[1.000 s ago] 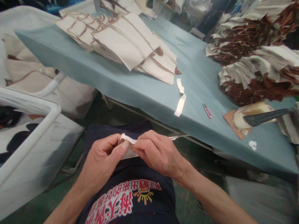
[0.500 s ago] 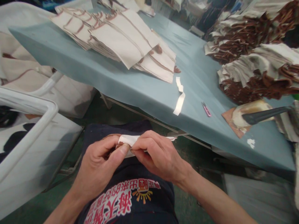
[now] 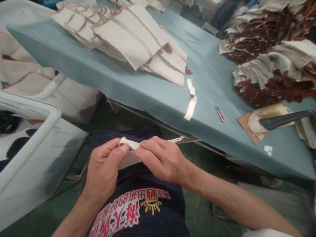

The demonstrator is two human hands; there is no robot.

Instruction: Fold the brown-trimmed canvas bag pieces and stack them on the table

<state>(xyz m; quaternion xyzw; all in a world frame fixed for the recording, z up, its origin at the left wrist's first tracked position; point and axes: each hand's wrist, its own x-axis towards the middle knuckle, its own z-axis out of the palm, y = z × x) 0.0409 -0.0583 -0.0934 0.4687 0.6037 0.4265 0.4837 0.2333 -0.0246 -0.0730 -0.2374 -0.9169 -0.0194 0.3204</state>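
By the blue table [image 3: 207,75], over your dark apron [image 3: 170,212], your left hand [image 3: 105,164] and right hand [image 3: 168,159] pinch the white cloth [image 3: 131,144], its edge more curled than half a second ago. Your right hand hides its middle; the fold under your left thumb [image 3: 122,149] is unclear.

a dark apron [image 3: 138,180] bears red lettering [image 3: 130,214].

We are looking into a cloth-working workshop: stacked pale fabric pieces [image 3: 134,33] are lying at the upper left on a blue-covered table [image 3: 158,95], brown-and-white cloth bundles [image 3: 264,70] are crowding the upper right, pink thread snips [image 3: 220,115] are resting right of centre, and a white bin [image 3: 74,102] at the left is holding more cloth [image 3: 27,70].
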